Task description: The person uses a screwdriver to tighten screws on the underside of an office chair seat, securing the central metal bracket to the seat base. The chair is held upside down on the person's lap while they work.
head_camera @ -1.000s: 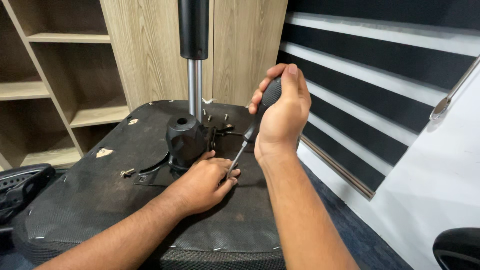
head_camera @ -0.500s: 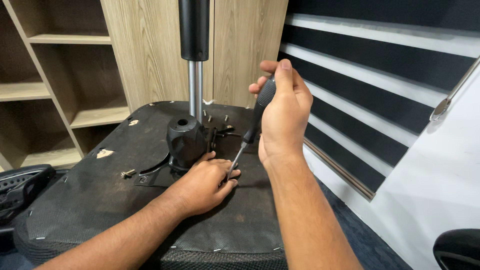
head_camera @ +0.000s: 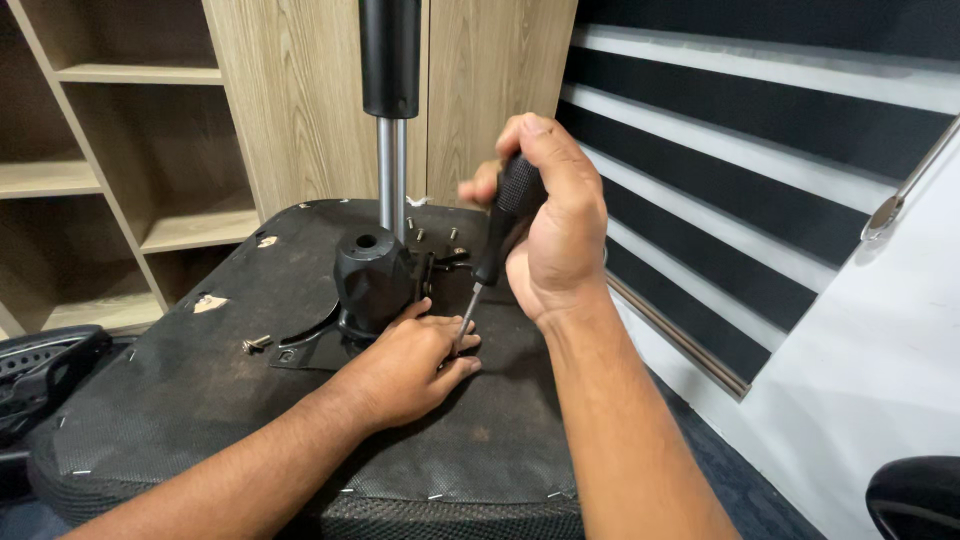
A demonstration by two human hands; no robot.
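The right hand (head_camera: 550, 235) was closed around a black-handled screwdriver (head_camera: 497, 240), its tip down by the black mechanism (head_camera: 372, 275) on the upturned chair seat (head_camera: 200, 390). The left hand (head_camera: 415, 360) lay loosely curled, fingers at the tip. Loose screws (head_camera: 430, 234) lay near the metal column (head_camera: 391, 185).

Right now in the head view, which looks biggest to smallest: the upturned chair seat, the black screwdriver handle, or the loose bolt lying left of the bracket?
1. Upturned chair seat, by far the largest.
2. Black screwdriver handle, gripped in the right hand.
3. Loose bolt, smallest.
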